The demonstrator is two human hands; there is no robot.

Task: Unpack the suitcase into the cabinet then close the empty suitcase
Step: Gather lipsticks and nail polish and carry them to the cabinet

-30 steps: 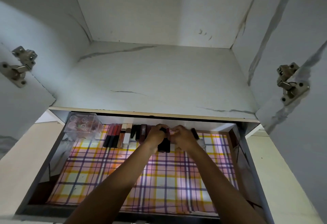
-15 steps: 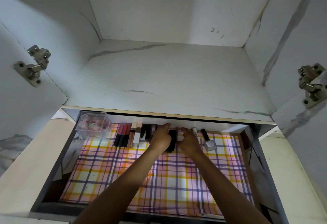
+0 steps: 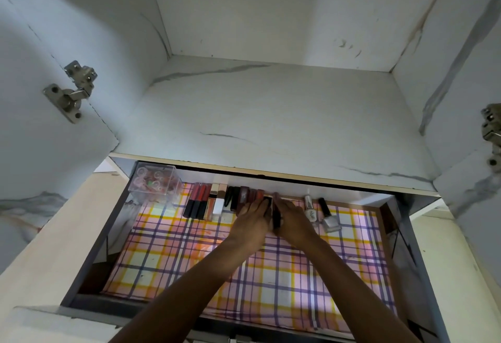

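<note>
Marble-patterned cabinet, its plaid-lined drawer pulled out. Since a second ago the left hand and right hand have flattened, grip released, pressing the dark tube into the back row near the nail polish; this item looks stowed, suitcase out of view

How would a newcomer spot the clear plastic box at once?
Below the white marbled cabinet shelf is an open drawer with a plaid liner. The clear plastic box sits in its back left corner. Unlike the slim cosmetic tubes beside it, it is see-through and boxy.
</note>
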